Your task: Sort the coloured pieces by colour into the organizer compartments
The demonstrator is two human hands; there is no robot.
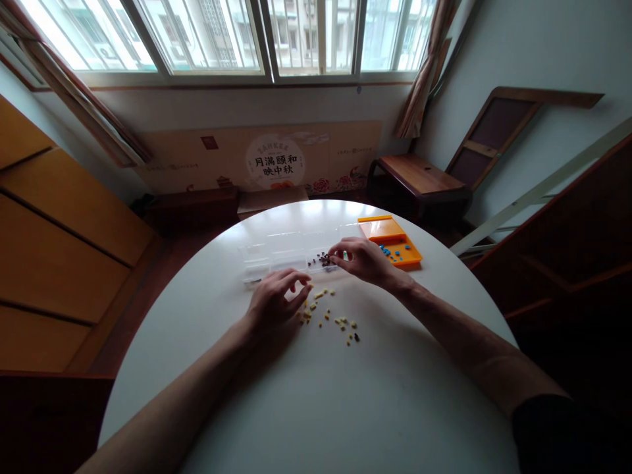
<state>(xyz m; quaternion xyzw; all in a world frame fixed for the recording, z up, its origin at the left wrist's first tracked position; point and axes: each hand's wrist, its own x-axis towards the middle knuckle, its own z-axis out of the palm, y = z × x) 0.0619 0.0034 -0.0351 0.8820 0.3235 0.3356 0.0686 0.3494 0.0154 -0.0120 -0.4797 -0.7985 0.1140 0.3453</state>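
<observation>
My left hand (277,294) is over the table beside the scattered small yellow blocks (320,294), its thumb and forefinger closed towards each other. Whatever is between those fingertips is too small to make out. My right hand (364,259) reaches over the clear plastic box (257,271), thumb and fingers pinched at a pile of small dark brown blocks (324,259). Its fingertips partly cover the pile, so I cannot tell what they hold. One dark block (356,337) lies among the yellow ones nearer to me.
An orange tray (413,255) with small blue blocks (386,251) stands just right of my right hand. All this is on a round white table (316,408). Beyond its edge are a wooden bench (419,172), a window and an orange-brown cabinet (59,224) on the left.
</observation>
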